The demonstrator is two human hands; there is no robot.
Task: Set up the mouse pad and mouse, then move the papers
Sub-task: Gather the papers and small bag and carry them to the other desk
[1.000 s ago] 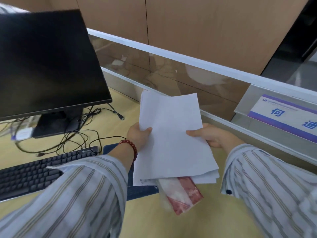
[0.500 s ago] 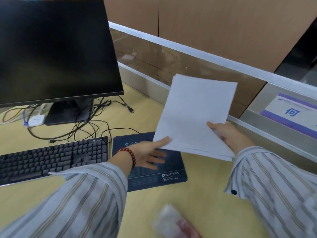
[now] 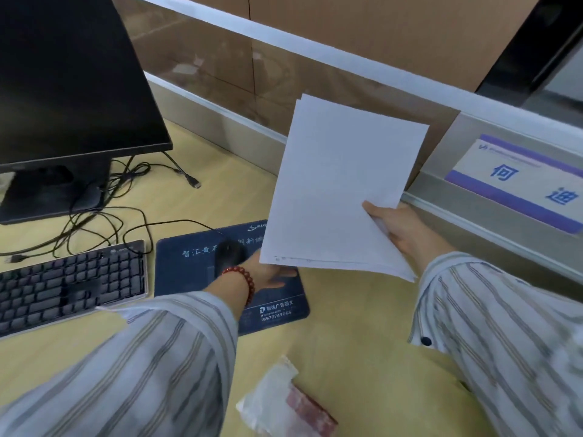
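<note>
Overhead, the papers (image 3: 340, 187) were held above the yellow desk (image 3: 362, 326) by the right hand (image 3: 399, 230), which was closed on their lower right edge with the thumb on top. Their lower left corner hid part of the left hand (image 3: 268, 272), which lay over the dark blue mouse pad (image 3: 189, 269) beneath it, fingers spread flat and gripping nothing. A black mouse (image 3: 229, 250) sat on the pad just beside that wrist, which wore a red bead bracelet (image 3: 244, 280). White print on the pad's near edge read "19978743065" under Chinese characters. A nameplate (image 3: 517, 181) on the partition showed blue characters "何 迪". A black keyboard (image 3: 69, 282) lay left of the pad.
</note>
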